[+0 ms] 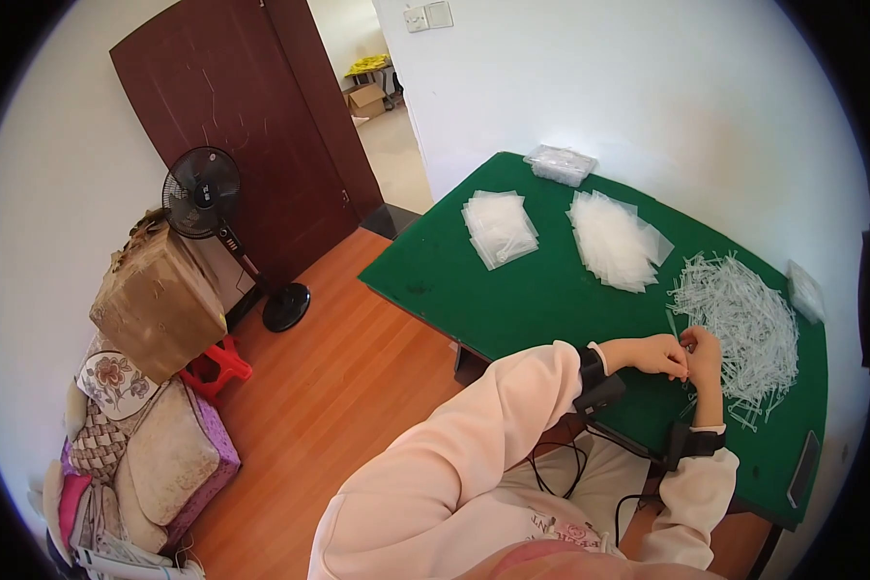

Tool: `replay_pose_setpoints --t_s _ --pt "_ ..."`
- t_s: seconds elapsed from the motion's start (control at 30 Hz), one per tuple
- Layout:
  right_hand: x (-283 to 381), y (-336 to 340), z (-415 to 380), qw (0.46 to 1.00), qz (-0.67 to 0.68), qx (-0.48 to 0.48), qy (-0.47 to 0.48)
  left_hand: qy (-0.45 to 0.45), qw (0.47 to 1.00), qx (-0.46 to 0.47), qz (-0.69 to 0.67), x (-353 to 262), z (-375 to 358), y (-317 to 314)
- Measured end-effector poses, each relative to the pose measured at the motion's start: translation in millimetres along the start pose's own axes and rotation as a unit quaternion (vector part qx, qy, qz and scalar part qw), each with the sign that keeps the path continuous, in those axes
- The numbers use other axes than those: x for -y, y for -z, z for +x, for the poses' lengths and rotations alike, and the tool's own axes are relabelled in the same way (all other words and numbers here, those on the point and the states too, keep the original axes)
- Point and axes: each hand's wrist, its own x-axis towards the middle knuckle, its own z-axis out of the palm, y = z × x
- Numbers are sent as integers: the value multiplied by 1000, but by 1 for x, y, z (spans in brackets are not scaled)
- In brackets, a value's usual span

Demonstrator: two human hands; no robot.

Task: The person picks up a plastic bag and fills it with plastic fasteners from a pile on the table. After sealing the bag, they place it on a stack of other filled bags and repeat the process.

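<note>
My left hand (659, 357) and my right hand (706, 356) meet over the green table, beside a large heap of thin clear plastic sticks (739, 333). Both hands are closed, with fingertips pinched together close to each other. A clear plastic stick (671, 321) pokes out by the fingertips of my right hand. What the left fingers pinch is too small to make out. A few more sticks show just below the hands. Each wrist wears a black strap, the left one carrying a small black box (601, 394).
On the green table (435, 261) lie a stack of clear bags (501, 228), a fanned pile of clear bags (617, 242), a filled clear pack (561, 164), another pack (805, 292) and a phone-like dark slab (803, 469). A fan (203, 193) and cardboard box (159, 295) stand left.
</note>
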Motion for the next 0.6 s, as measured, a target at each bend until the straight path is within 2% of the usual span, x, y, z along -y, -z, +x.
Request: replay_pose_setpoints --t_s 0.2,0.37,0.6 --pt "-2 -4 -6 1000 -5 26 -8 10 999 4 -46 3 -4 -5" --pt "-2 -3 -3 999 -27 -15 24 43 998 14 -40 -7 -3 2" --pt "-10 -6 -2 998 -59 -26 -25 60 993 29 -95 -5 -1 6"
